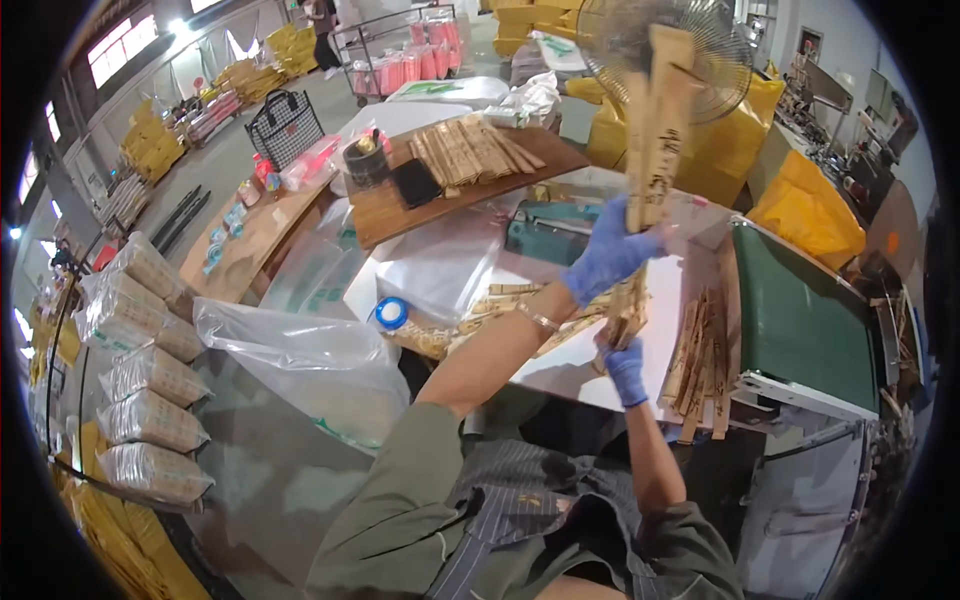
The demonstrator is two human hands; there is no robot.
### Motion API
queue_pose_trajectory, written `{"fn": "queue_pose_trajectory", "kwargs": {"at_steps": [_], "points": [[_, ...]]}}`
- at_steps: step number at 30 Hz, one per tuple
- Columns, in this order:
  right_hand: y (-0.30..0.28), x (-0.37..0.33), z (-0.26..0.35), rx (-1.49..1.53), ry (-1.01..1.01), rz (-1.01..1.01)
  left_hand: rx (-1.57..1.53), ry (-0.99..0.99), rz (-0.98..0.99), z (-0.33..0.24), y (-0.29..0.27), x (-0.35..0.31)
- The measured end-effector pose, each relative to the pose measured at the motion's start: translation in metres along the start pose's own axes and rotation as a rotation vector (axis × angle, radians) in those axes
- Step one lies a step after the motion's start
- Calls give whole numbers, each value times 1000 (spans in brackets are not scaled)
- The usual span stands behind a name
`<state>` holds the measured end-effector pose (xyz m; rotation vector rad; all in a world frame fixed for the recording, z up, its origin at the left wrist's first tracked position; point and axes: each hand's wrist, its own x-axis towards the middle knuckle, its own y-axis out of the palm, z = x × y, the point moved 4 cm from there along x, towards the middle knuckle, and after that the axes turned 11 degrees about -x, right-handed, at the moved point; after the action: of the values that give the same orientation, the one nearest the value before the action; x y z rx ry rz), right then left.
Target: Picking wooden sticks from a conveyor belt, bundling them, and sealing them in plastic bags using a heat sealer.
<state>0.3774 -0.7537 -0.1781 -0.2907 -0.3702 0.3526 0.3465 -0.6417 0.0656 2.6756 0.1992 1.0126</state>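
Raised over the white table [600, 388], my left hand [612, 258], in a blue glove, is closed around a few long, narrow tan packets [665, 120] with dark print, standing nearly upright. Lower and nearer my body, my right hand [625, 370], also gloved in blue, grips the end of a bundle of similar tan packets [628, 315]. My left hand and wrist partly hide that bundle. More loose tan packets [700, 360] lie at the table's right side, beside a green conveyor belt [805, 315]. Others are spread behind my left forearm.
A brown board [400, 222] at the back bears tan strips, a black cup [366, 162] and a dark pad. Clear plastic bags [300, 345] drape off the table's left side. Filled packs [155, 425] are stacked far left. A fan [715, 60] stands behind my raised hand.
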Motion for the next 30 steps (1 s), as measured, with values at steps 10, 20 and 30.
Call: {"fn": "queue_pose_trajectory", "kwargs": {"at_steps": [10, 20, 30], "points": [[-69, -21, 113, -592, -513, 23, -611, -764, -259, 30, -76, 31], [-94, -72, 88, -464, -40, 232, 720, -529, -256, 45, -149, 4], [-183, 33, -104, -1118, 644, -194, 1586, -487, 386, 198, -143, -138]]}}
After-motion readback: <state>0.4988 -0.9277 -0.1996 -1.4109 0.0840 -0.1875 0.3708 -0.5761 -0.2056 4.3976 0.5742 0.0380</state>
